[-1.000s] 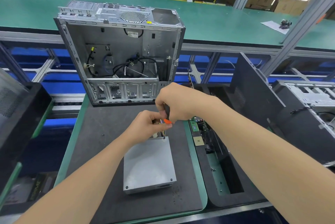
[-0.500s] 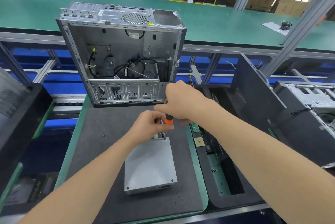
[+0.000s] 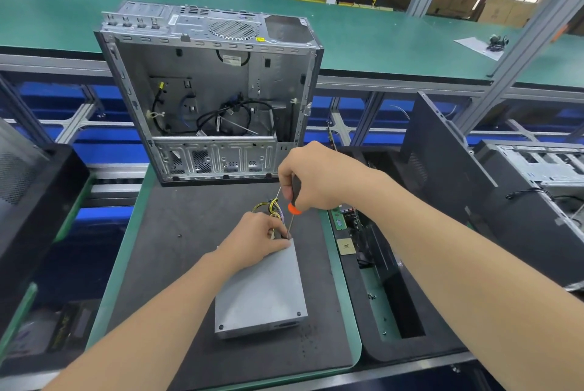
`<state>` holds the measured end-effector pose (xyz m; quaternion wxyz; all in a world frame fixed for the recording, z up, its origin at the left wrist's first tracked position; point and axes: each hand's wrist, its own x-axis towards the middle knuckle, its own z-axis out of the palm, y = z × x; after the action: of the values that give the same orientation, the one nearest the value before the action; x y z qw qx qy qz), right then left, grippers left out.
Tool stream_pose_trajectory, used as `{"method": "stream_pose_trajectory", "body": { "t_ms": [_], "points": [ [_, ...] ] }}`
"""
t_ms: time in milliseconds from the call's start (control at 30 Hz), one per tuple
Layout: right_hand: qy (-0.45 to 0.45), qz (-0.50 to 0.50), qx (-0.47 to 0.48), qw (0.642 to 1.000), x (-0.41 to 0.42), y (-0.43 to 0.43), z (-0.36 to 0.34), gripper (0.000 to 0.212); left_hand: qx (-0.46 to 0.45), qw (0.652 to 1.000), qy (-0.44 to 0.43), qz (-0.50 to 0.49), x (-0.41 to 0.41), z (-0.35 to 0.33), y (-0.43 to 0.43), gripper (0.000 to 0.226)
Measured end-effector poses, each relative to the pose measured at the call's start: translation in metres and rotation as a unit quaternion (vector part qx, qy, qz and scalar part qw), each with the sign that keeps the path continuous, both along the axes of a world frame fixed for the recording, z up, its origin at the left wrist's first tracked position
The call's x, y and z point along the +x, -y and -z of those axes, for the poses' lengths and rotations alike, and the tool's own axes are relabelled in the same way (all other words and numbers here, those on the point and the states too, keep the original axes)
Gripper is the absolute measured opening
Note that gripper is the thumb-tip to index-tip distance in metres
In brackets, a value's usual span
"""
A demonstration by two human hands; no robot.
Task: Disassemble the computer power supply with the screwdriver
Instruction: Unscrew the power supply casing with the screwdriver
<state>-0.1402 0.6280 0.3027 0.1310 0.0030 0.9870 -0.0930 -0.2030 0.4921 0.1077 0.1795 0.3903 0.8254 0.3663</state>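
Power supply (image 3: 262, 292) lies flat on the dark mat (image 3: 177, 264), grey lid up, two screws visible in its near corners. I've got the left hand (image 3: 256, 242) on its far end, fingers curled over the far edge and clamping the box down, right next to the screwdriver tip. Right hand (image 3: 313, 175) is above and just past that same far end, fist wrapped round the screwdriver (image 3: 294, 208) handle; black grip, orange collar, shaft angled down to the far right corner of the power supply. I can't tell if the tip is seated in a screw: the left fingers hide it. Wire bundle (image 3: 272, 204), yellow and purple, comes out of the far end, just beyond the left hand. Small dark speck on the mat left of the power supply, maybe a screw, too small to call. Right of the power supply: a black tray (image 3: 379, 349) with green circuit boards. Beyond the power supply: an open computer case (image 3: 215, 90), upright at the mat's far edge, cables inside. Behind that, a green bench (image 3: 379, 42).
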Motion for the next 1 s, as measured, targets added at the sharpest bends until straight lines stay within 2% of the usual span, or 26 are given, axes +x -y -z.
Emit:
{"method": "stream_pose_trajectory", "body": {
  "t_ms": [267,367,433,533,567,600,667,733,867,1000],
  "points": [
    [-0.029,0.022,-0.009,0.999,0.005,-0.006,-0.013,0.012,-0.011,0.999,-0.016,-0.040,-0.011,-0.001,0.008,0.017],
    [-0.050,0.026,-0.019,0.998,0.005,-0.006,-0.018,0.012,-0.020,0.988,0.060,-0.138,-0.026,-0.003,0.023,0.022],
    [-0.052,0.027,-0.027,0.998,0.002,-0.003,-0.017,0.012,0.020,0.956,0.201,-0.212,-0.037,-0.001,0.034,0.026],
    [-0.050,0.020,-0.033,0.998,-0.003,0.007,-0.011,0.012,0.149,0.853,0.424,-0.266,-0.047,-0.002,0.053,0.026],
    [-0.050,0.016,-0.035,0.998,-0.006,0.010,-0.008,0.012,0.174,0.828,0.459,-0.273,-0.049,-0.001,0.061,0.023],
    [-0.050,0.014,-0.035,0.998,-0.008,0.014,-0.005,0.012,0.181,0.817,0.472,-0.278,-0.050,0.000,0.070,0.022],
    [-0.047,0.008,-0.032,0.998,-0.013,0.022,0.000,0.011,0.166,0.824,0.461,-0.284,-0.050,0.006,0.089,0.022],
    [-0.039,-0.001,-0.030,0.999,-0.017,0.029,0.004,0.012,0.120,0.853,0.418,-0.289,-0.048,0.015,0.107,0.027],
    [-0.032,-0.010,-0.024,0.999,-0.025,0.041,0.009,0.013,0.036,0.923,0.269,-0.271,-0.044,0.038,0.131,0.039],
    [-0.021,-0.010,-0.029,0.999,-0.029,0.051,0.012,0.014,0.026,0.955,0.123,-0.269,-0.035,0.057,0.140,0.035]
  ]
}}
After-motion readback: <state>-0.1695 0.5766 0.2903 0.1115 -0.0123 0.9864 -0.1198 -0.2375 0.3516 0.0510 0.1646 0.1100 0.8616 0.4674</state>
